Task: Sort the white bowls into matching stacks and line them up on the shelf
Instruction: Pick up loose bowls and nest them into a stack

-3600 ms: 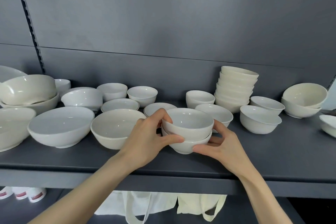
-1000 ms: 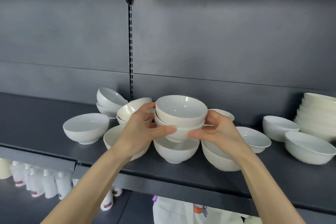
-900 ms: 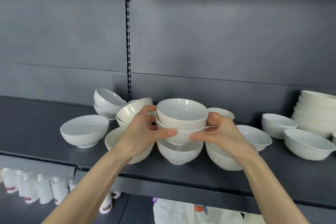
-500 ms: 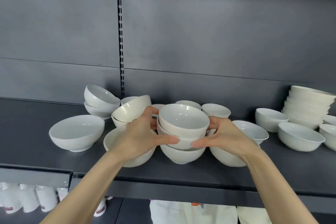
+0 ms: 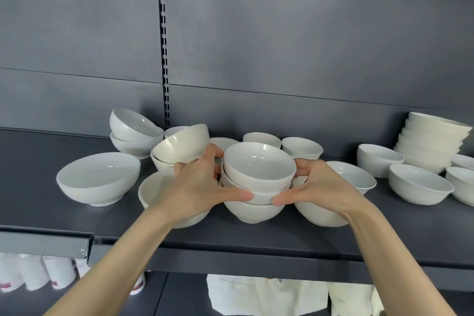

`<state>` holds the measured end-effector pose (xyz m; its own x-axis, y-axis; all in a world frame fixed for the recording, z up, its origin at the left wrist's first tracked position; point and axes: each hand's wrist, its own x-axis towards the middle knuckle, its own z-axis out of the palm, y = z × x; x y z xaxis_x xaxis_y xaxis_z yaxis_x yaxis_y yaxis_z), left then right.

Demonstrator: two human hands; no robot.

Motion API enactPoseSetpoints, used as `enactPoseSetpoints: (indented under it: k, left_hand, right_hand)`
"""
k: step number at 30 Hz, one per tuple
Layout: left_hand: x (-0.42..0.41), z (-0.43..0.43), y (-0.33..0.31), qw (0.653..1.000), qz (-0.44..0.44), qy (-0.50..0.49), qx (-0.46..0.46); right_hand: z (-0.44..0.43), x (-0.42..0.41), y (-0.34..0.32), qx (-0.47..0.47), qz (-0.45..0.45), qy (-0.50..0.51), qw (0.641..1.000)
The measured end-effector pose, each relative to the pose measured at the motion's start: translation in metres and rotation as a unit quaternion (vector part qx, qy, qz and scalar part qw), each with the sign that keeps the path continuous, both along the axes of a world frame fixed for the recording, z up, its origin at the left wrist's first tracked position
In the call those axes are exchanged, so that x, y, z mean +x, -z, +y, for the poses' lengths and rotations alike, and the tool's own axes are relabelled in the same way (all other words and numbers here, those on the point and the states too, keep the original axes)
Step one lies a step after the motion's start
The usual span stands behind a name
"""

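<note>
My left hand (image 5: pixel 202 188) and my right hand (image 5: pixel 316 187) clasp a pair of nested white bowls (image 5: pixel 257 170) from both sides. The pair sits in a third, matching bowl (image 5: pixel 252 211) that stands on the dark grey shelf (image 5: pixel 256 236). Whether the pair rests fully inside it I cannot tell. A wide shallow bowl (image 5: pixel 98 178) stands to the left. Behind my left hand a cream bowl (image 5: pixel 180 143) leans tilted on another. A tall stack of cream bowls (image 5: pixel 433 143) stands at the far right.
Two tilted white bowls (image 5: pixel 132 134) sit at the back left by the slotted upright (image 5: pixel 164 59). Loose bowls (image 5: pixel 420 183) crowd the right side. Bare shelf lies left of the wide bowl. White bottles (image 5: pixel 33 273) and cloth bags (image 5: pixel 269 295) sit below.
The view swung left along the shelf since 3.6 s ago. In the last second both hands lowered the nested pair down onto the single bowl beneath.
</note>
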<state>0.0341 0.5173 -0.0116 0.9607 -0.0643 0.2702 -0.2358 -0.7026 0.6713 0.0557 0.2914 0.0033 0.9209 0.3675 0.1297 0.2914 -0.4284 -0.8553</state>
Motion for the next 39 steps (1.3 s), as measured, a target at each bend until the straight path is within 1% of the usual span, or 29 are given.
enactPoseSetpoints:
  k: [7,10,13,15,16,17,19,20,21,22,26,31,35,39]
  left_hand:
    - [-0.002,-0.001,0.003,1.0,0.0,0.003,-0.001]
    - [-0.003,-0.002,0.001,1.0,0.015,0.001,0.001]
    - [-0.007,-0.004,0.0,0.999,0.032,-0.007,0.021]
    - [-0.014,-0.007,-0.003,0.998,0.012,-0.038,0.054]
    - [-0.02,-0.009,-0.003,0.996,-0.018,-0.062,0.064]
    - [-0.028,-0.012,-0.002,0.993,-0.061,-0.083,0.051]
    - [-0.049,-0.018,0.004,0.982,-0.161,-0.087,-0.043]
    - [-0.059,-0.022,0.01,0.973,-0.191,-0.085,-0.094]
    - [-0.067,-0.027,0.019,0.967,-0.196,-0.085,-0.136]
    - [-0.073,-0.032,0.029,0.965,-0.184,-0.085,-0.165]
    - [-0.072,-0.05,0.065,0.968,-0.072,-0.078,-0.229]
    - [-0.06,-0.056,0.073,0.951,0.019,-0.076,-0.3]
    - [-0.047,-0.057,0.07,0.943,0.045,-0.043,-0.326]
    - [-0.039,-0.056,0.072,0.94,0.041,-0.034,-0.337]
  right_hand:
    - [-0.003,0.002,0.002,-0.019,-0.011,-0.002,1.0]
    - [-0.004,0.003,0.002,-0.026,-0.013,-0.001,1.0]
    - [-0.004,0.0,0.002,-0.031,-0.019,-0.008,0.999]
    - [-0.004,-0.003,0.001,-0.029,-0.022,-0.016,0.999]
    - [-0.004,-0.005,0.001,-0.025,-0.021,-0.019,0.999]
    - [-0.005,-0.006,0.001,-0.021,-0.02,-0.015,0.999]
    - [-0.007,-0.006,0.002,-0.016,-0.026,0.013,0.999]
    - [-0.007,-0.007,0.002,-0.009,-0.034,0.023,0.999]
    - [-0.007,-0.007,0.003,-0.001,-0.042,0.03,0.999]
    - [-0.007,-0.008,0.004,0.001,-0.046,0.034,0.998]
    - [-0.004,-0.011,0.008,0.0,-0.037,0.037,0.999]
    - [-0.003,-0.005,0.005,-0.022,-0.017,0.032,0.999]
    - [0.0,-0.002,0.002,-0.044,0.003,0.016,0.999]
    - [0.002,-0.002,-0.002,-0.047,0.028,-0.005,0.998]
